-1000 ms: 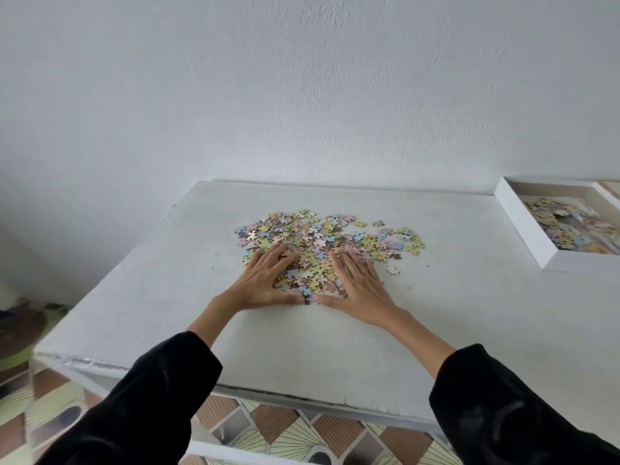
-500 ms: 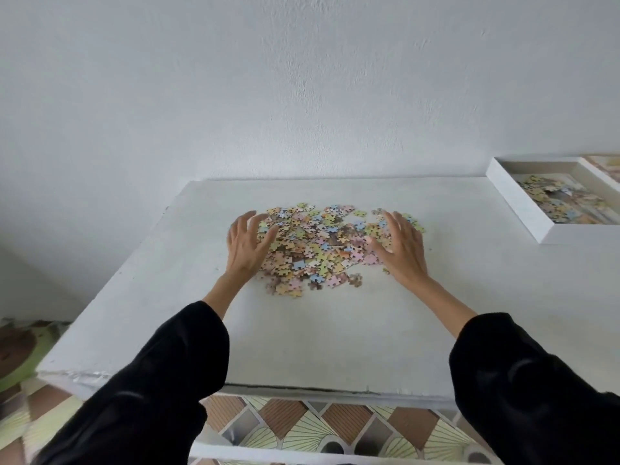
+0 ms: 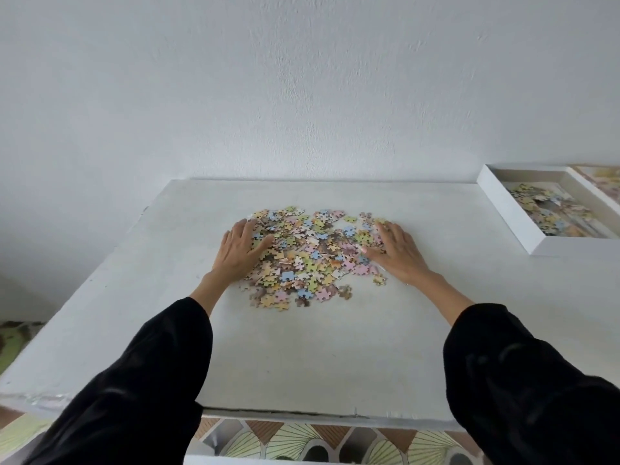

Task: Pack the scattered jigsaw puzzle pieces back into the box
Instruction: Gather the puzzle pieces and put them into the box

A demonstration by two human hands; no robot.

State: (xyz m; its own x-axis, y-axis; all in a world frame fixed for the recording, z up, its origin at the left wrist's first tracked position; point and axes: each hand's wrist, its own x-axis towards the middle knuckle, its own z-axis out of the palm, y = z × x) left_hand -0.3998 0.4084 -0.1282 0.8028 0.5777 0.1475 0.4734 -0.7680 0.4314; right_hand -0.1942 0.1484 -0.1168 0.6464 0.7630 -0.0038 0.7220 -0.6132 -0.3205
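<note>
A heap of pastel jigsaw pieces [image 3: 310,253] lies in the middle of the white table [image 3: 302,347]. My left hand [image 3: 236,250] lies flat on the heap's left edge, fingers straight and spread, thumb reaching into the pieces. My right hand [image 3: 397,250] lies flat on the heap's right edge, fingers straight, thumb pointing inward. The heap sits between the two hands. A shallow white box [image 3: 503,209] stands at the table's far right, with several pieces inside it.
A plain white wall [image 3: 302,95] rises right behind the table. The box lid or picture [image 3: 604,177] shows at the right edge beyond the box. A patterned tile floor [image 3: 302,441] lies below the table's near edge.
My hands left the front of the heap and moved apart to its left and right sides. The heap is now gathered more tightly between them.
</note>
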